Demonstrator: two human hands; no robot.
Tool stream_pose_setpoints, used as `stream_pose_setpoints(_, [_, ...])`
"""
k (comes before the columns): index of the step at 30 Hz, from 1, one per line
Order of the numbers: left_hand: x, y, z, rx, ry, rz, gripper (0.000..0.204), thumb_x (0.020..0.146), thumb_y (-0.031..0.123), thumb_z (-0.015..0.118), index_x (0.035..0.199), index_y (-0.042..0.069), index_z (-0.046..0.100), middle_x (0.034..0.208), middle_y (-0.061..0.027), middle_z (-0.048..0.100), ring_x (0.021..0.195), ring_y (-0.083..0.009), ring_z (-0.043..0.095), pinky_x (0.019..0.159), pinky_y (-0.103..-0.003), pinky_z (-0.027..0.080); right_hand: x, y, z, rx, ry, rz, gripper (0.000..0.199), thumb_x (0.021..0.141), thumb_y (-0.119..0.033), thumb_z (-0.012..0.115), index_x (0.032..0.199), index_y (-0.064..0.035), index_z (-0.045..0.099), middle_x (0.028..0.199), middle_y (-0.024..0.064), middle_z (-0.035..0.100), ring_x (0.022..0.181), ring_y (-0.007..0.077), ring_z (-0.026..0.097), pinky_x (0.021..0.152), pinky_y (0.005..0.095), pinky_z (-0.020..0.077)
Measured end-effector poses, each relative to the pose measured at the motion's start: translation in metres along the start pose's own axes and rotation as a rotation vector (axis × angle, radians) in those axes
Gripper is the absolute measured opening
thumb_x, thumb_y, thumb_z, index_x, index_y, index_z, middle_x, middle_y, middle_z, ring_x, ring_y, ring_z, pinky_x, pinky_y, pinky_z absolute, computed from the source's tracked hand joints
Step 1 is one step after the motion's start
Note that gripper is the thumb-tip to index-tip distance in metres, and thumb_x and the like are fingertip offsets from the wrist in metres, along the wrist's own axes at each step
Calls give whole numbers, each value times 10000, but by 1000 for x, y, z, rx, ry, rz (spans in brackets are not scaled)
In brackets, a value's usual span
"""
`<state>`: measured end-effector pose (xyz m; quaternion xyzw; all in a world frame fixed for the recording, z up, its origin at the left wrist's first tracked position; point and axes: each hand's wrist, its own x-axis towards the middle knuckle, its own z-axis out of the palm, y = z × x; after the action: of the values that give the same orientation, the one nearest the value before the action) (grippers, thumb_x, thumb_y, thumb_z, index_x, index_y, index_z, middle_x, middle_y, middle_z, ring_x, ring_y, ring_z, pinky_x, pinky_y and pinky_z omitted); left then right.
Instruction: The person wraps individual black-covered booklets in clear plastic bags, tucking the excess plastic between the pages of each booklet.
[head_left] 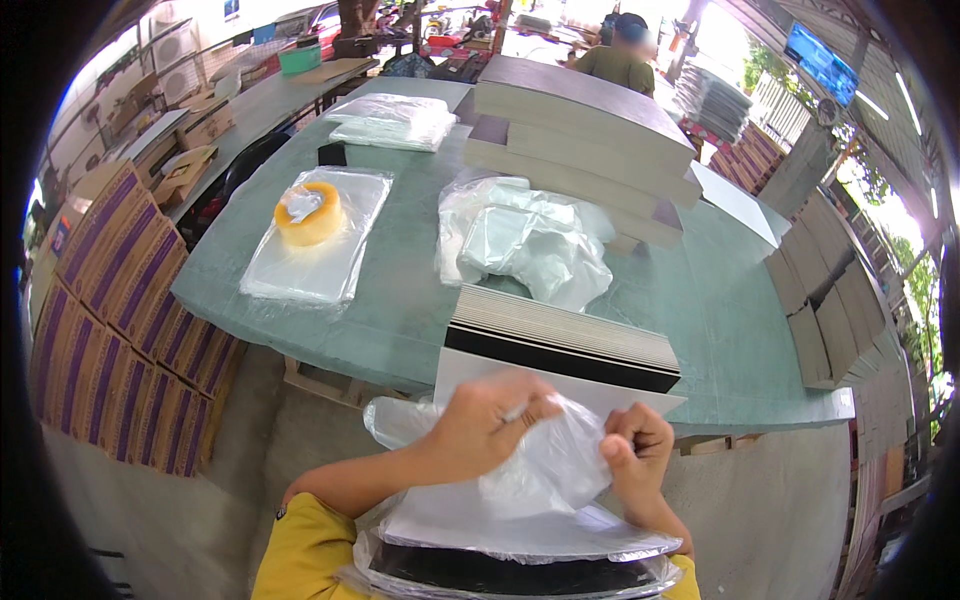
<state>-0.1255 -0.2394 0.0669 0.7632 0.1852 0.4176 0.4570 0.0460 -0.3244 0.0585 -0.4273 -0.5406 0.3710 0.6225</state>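
My left hand (pixel 487 422) and my right hand (pixel 637 446) both grip a crumpled clear plastic bag (pixel 545 465) just above my lap. Under the bag lies a white flat sheet (pixel 470 375) whose far end rests against a stack of thin black-edged boards (pixel 565 340) on the table's near edge. On my lap sits another stack of dark flat pieces (pixel 510 570) wrapped in clear plastic. My left hand pinches the bag from above, my right fist holds its right edge.
The green table (pixel 400 310) carries a roll of yellow tape (pixel 310 212) on clear bags, a heap of crumpled bags (pixel 525 245), and tall board stacks (pixel 585 130). Purple-striped cartons (pixel 120 320) stand at left. A person in a green shirt (pixel 618 62) stands beyond the table.
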Motion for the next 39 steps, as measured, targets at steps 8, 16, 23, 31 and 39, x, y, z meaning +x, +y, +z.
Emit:
stream_pose_setpoints(8, [1,12,-18,-463,-298,-197,213,855,206,520,784,4,512,620,-29,466,597,-89,415,532,-244,358,2,-25,0,163,-67,264,125,687,-87,664,707,0,577,735,37,522,647,114,489,591,203,386])
stream_pose_setpoints(16, [7,14,-33,-414,-463,-95,273,781,259,621,776,-5,553,603,-53,485,565,-117,427,539,-247,376,5,-1,-30,-65,-956,457,357,699,-238,692,882,47,581,785,99,618,719,163,578,634,282,437])
stream_pose_setpoints(23, [8,-6,-28,-341,-544,142,196,820,163,560,935,4,565,645,-105,542,619,-172,528,614,-282,423,8,-21,-34,604,-487,178,156,726,-104,612,751,47,580,624,132,595,559,213,583,505,308,446])
stream_pose_setpoints(31, [-7,19,-34,-151,-1224,13,186,867,193,465,802,20,448,552,-129,505,544,-312,522,500,-365,418,-4,-17,-44,-1266,-976,165,238,751,-249,568,741,-12,581,701,172,579,701,285,584,634,370,448])
stream_pose_setpoints(39, [-34,6,-23,435,-702,371,187,805,178,476,893,14,464,697,-172,567,651,-340,559,517,-431,431,-7,-31,-52,-1740,-767,117,221,681,-177,574,856,-46,600,910,129,583,933,297,517,861,504,328])
